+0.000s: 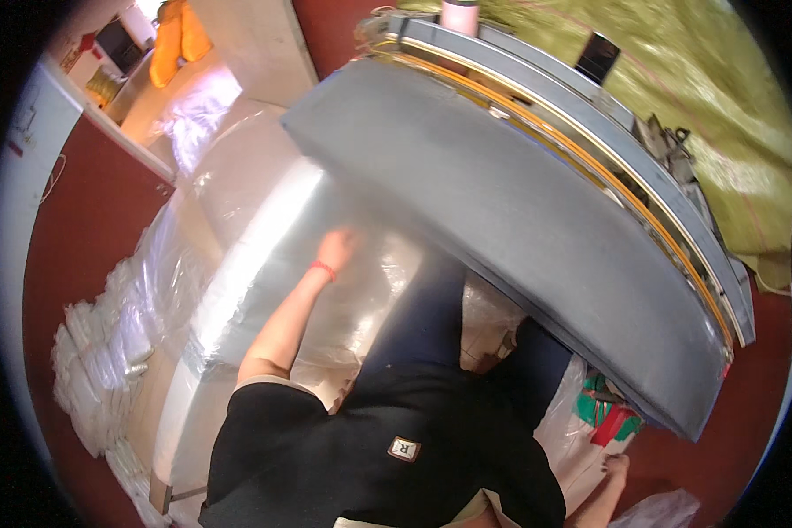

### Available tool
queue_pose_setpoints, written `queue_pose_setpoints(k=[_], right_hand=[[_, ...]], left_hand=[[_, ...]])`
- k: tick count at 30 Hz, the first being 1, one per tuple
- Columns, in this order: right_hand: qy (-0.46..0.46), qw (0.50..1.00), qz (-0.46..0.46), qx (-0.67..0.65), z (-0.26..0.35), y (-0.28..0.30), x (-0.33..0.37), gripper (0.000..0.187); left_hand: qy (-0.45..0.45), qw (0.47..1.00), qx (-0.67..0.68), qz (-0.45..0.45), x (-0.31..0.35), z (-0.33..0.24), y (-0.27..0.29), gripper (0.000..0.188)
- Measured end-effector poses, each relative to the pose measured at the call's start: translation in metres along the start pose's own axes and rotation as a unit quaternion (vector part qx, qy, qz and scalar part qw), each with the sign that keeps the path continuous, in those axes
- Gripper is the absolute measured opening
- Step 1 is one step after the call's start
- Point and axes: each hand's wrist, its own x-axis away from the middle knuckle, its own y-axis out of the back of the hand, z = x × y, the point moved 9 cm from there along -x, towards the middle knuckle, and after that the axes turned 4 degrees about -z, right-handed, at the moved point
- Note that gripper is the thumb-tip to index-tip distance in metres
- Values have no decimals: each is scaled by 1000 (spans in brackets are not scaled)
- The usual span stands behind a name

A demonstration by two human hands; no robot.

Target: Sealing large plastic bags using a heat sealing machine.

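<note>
My left hand (336, 250), with a red band at its wrist, is over the shiny clear plastic film (277, 264) beside my legs. Motion smears its fingers, so their pose is unclear. At lower right, my right hand (616, 466) hangs low beside a red object (612, 426) and a green bundle (591, 407). Its fingers look loosely bent and a little apart, with nothing visible in them. In front of me, a long grey board (519, 220) slants from upper left to lower right, above my knees. Neither hand touches it.
Behind the board runs a metal frame (554, 79) with an orange strip (581, 158), carrying a phone (597, 58) and a pink container (459, 18). Yellow-green sheeting (722, 97) lies beyond. Folded clear plastic (101, 370) is heaped at left, by the red floor (88, 220).
</note>
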Motion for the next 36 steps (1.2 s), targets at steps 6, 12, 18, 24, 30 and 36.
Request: queue_pose_setpoints(k=[6,12,18,24,30,36], right_hand=[[365,896,114,226,291,-124,125,25],[505,814,23,287,423,-135,228,30],[577,762,30,293,460,-141,292,31],[685,678,171,206,500,-191,358,31],[694,622,354,-84,572,-218,442,64],[527,669,518,-77,555,-260,426,23]], left_hand=[[-64,946,-130,-289,-43,96,98,29],[53,948,-275,-152,-24,122,107,12],[93,955,-185,-211,54,142,150,11],[41,987,152,17,110,9,65,3],[-157,891,363,221,175,-215,-9,4],[-335,788,392,336,185,-304,-17,4]])
